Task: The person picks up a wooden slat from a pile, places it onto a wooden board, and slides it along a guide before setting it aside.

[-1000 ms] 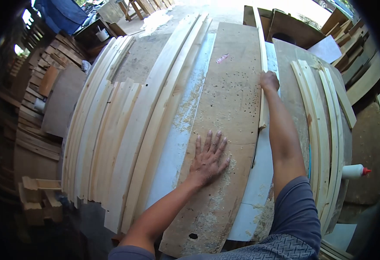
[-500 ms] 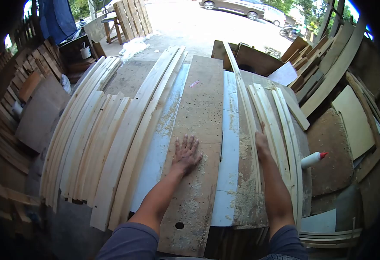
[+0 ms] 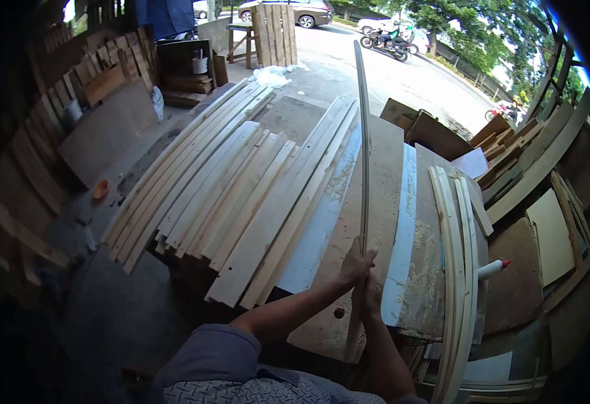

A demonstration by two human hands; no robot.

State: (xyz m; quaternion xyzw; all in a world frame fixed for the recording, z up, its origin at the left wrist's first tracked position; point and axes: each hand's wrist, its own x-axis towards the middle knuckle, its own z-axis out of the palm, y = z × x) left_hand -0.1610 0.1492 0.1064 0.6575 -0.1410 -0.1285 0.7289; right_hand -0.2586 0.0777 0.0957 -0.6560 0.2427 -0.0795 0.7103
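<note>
A long, thin wooden strip (image 3: 364, 155) is raised over the middle of the bench, its far end reaching up past the bench towards the street. My left hand (image 3: 357, 262) is closed around it near the close end. Just below, my right hand (image 3: 372, 296) grips the same strip, its fingers partly hidden by the wood. Beneath the strip lies a wide brown board (image 3: 384, 182) dusted with sawdust, with a dark hole near its close end. Pale wooden planks (image 3: 281, 222) lie side by side to the left of the board.
More pale strips (image 3: 451, 249) lie on the bench's right side. A white bottle with a red tip (image 3: 490, 271) is beside them. Boards (image 3: 544, 168) lean at the right, and wood scraps (image 3: 110, 84) stand at the left. Motorcycles (image 3: 390, 46) are on the street beyond.
My right hand has lifted the strip from the bench's right side and brought it left over the brown board. My left hand has left the board and gripped the strip. The view has shifted.
</note>
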